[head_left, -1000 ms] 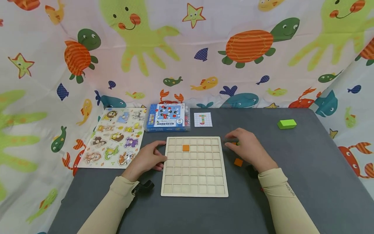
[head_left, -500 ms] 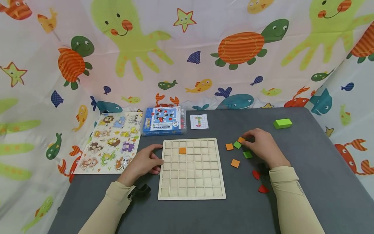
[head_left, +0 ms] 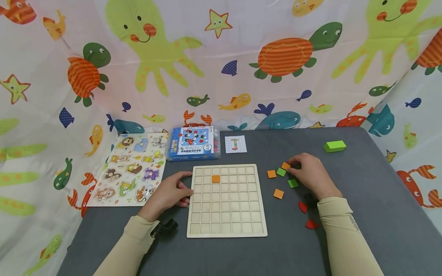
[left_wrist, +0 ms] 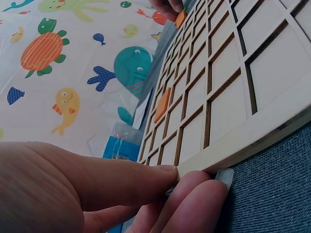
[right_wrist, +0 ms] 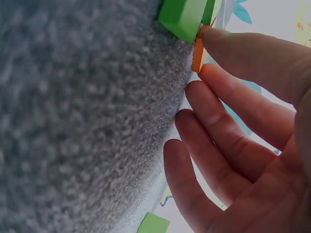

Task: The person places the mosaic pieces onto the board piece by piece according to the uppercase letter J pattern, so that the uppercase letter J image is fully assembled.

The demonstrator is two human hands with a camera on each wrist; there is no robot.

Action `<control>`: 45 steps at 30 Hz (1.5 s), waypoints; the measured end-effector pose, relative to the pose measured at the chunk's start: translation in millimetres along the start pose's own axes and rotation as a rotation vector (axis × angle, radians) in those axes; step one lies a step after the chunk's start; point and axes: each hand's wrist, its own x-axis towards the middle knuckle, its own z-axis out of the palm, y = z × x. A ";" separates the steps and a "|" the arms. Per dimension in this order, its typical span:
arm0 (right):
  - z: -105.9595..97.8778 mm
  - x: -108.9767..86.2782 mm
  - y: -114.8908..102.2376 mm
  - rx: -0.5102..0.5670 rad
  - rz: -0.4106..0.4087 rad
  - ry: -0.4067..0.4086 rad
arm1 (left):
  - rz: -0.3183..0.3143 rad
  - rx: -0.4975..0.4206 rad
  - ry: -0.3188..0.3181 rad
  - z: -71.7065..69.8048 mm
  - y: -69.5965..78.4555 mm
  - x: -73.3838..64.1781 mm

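In the head view, a wooden grid board (head_left: 226, 234) lies flat on the table with one orange square tile (head_left: 215, 179) in an upper cell. My left hand (head_left: 168, 194) holds the board's left edge, thumb against the rim and other fingers curled beside it, as the left wrist view also shows. To the board's right, my right hand (head_left: 312, 174) pinches another orange square tile (right_wrist: 198, 52) between thumb and index finger, low at the table. Two green tiles (head_left: 281, 172) and two more orange tiles (head_left: 278, 193) lie close by.
Two red wedge-shaped pieces (head_left: 311, 224) rest beside the right wrist. A green block (head_left: 335, 146) stands at the back right. Behind the board are a pattern card (head_left: 241, 149) and a blue boxed set (head_left: 176, 153); an animal puzzle board (head_left: 132, 191) lies left. A printed cloth hangs behind.
My right hand has moved right and away from the board to an orange tile, uncovering other tiles and red pieces. My left hand stays at the board. The head view has shifted slightly.
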 end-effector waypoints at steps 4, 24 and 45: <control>-0.8 -0.6 -0.6 -0.004 0.003 0.003 | 0.013 -0.002 -0.003 0.0 0.4 -1.7; -9.2 -8.4 -22.0 -0.013 -0.037 0.012 | -0.003 -0.005 0.013 -2.3 1.5 5.4; 60.6 10.8 -136.2 -0.004 -0.206 -0.121 | -0.013 -0.034 0.000 -4.0 -2.9 5.7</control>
